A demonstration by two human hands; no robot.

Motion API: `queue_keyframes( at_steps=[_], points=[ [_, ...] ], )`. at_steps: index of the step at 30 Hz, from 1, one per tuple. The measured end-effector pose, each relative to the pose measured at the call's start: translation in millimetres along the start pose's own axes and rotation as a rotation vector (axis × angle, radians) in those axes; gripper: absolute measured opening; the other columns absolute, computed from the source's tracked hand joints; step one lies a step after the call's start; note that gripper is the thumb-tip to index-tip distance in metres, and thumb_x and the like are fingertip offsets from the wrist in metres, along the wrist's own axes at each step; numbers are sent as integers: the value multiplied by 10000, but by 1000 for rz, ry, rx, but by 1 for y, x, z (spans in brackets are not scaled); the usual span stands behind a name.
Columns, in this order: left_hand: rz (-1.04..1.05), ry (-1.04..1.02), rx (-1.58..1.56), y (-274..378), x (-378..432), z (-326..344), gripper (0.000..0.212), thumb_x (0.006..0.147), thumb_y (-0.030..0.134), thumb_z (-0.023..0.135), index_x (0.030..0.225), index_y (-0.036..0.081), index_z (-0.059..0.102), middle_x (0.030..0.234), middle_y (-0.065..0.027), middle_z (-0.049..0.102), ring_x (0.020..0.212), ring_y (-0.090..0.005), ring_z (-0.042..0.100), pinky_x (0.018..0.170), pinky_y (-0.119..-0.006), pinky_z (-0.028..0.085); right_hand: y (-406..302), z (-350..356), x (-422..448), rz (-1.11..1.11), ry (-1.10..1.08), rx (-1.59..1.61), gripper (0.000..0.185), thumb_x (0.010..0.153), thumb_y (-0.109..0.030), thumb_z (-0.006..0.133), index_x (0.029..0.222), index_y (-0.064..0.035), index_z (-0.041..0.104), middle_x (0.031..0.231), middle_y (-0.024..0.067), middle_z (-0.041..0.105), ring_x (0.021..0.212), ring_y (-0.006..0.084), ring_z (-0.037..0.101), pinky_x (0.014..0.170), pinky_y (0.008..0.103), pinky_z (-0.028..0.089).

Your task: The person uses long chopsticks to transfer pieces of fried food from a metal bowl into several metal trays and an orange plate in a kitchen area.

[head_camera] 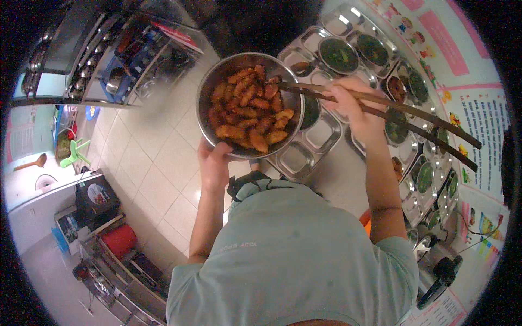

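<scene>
My left hand point(216, 161) grips the lower left rim of a round stainless steel bowl point(294, 77), its thumb over the edge. Browned pieces of fried food point(246, 110), perhaps chicken wings, fill much of the bowl. In my right hand point(352, 102) is a pair of long dark wooden chopsticks point(412, 110). Their tips reach into the bowl's right side, at one piece near the wall. Below the bowl's right edge lies a compartment tray point(295, 161) of stainless steel, partly hidden by the bowl.
Several more compartment trays point(393, 36) cover the counter at right, holding bowls of green soup point(338, 55) and some browned pieces. A printed wall poster point(481, 130) bears writing. Left are a tiled floor point(151, 150), shelves with metalware point(116, 81), a green rack point(75, 153) and a red container point(119, 241).
</scene>
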State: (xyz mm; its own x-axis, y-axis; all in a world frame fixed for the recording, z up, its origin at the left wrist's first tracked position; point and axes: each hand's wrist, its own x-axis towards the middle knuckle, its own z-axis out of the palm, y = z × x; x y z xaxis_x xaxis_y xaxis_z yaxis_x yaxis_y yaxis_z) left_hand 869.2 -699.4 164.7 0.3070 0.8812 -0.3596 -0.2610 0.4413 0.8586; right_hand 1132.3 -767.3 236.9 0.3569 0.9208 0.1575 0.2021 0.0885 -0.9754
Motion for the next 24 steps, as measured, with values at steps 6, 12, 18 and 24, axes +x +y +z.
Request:
queue_keyframes(
  at_steps=[6,12,18,24],
  points=[
    [43,138,-13,-6,5,-9,405,653,-56,423,1055,-1,437,941,-120,544,757,-239,582,540,-350,551,13,-30,16,-43,417,108,202,814,-165,545,895,19,560,781,141,614,615,188,614,516,244,499],
    [-1,125,23,-1,9,-16,454,645,-48,413,1099,-42,406,972,-147,522,774,-243,568,535,-337,554,100,-42,57,113,440,124,183,808,-162,554,888,2,552,740,130,612,513,184,590,469,242,481],
    [32,110,-10,2,3,-12,460,639,-59,407,1099,-49,413,973,-151,521,770,-241,575,505,-327,555,17,-17,33,-13,467,102,197,820,-160,528,870,30,544,747,146,605,561,181,590,503,255,480],
    [-42,13,61,12,1,-1,444,645,-52,434,1088,-14,425,957,-121,540,808,-218,574,582,-318,543,0,15,5,53,20,131,160,827,-135,519,854,19,554,716,106,610,508,119,561,455,214,456]
  ],
)
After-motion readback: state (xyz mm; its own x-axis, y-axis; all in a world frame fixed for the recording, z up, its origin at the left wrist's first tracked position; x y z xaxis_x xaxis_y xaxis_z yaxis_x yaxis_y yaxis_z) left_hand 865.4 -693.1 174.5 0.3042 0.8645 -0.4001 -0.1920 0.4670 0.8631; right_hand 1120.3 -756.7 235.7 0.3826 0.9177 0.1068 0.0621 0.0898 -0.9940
